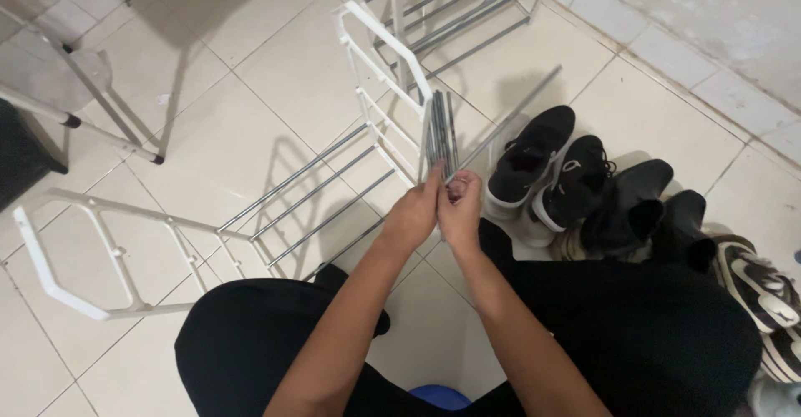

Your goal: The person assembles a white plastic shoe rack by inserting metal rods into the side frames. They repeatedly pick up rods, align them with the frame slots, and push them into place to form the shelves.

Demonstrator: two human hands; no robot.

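My left hand [412, 214] and my right hand [460, 204] meet in front of me, both gripping a bundle of thin metal rods [440, 133] that points up and away. One longer rod [511, 115] from the bundle slants off to the upper right. Just beyond the hands lies a partly built shoe rack: a white plastic side frame [377, 83] stands tilted, joined by three chrome rods [309, 188] to another white side frame [92, 250] lying at the left. My legs in black trousers [634, 334] fill the bottom of the view.
Several black shoes [584, 188] sit on the tiled floor at the right, with a black-and-white sneaker [755, 288] further right. A second rack with chrome rods [455, 4] stands at the top. Chair legs [100, 113] are at the upper left.
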